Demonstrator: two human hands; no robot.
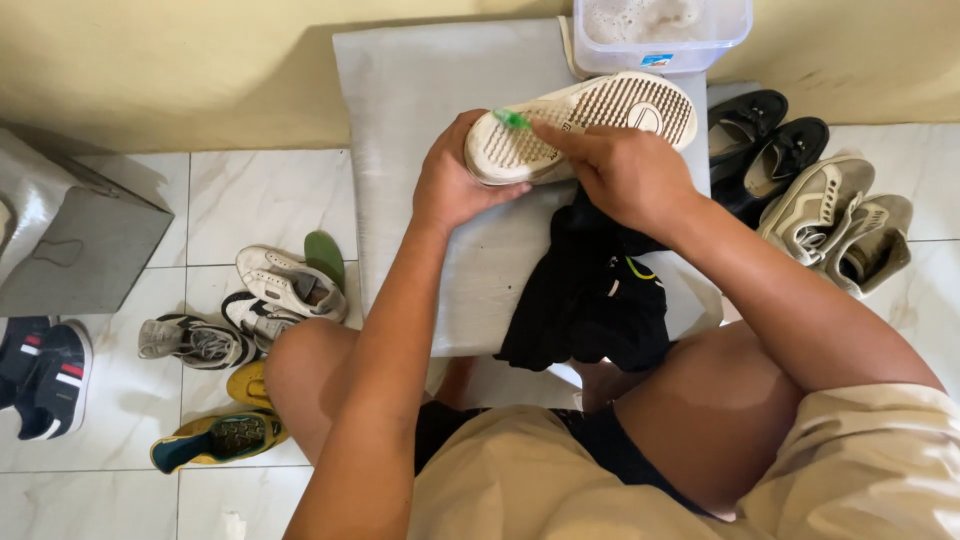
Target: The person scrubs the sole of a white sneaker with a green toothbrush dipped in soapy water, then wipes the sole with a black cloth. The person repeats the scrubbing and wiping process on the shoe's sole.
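The person is sitting low on the tiled floor (120, 400), knees apart, and working over a grey board (420, 120) that is leaning toward the wall. A white shoe (590, 125) is lying sole-up near the far right corner of that board. The left hand (455, 185) is wrapping around the shoe's toe end, fingers curled under it, holding it steady. The right hand (620, 170) is closing around a green-headed brush (512, 119), forefinger stretched along the handle, and is pressing the bristles onto the sole's front tread.

Judging by the sole, the work is partway along: the ribbed tread is looking mostly pale, with darker lines lingering in the grooves toward the heel, so scrubbing there seems to be left. Whether the upper is cleaned cannot be told, since it is facing down. A clear tub of sudsy water (660, 30) is sitting at the board's far right edge, just beyond the shoe, and a black cloth (590, 300) is draping over the board's near right edge.

Much appears to be waiting: white sneakers (285, 290) and a yellow shoe (215, 440) are lying on the floor left of the board, while black loafers (765, 145) and beige sneakers (845, 220) are lying to the right.
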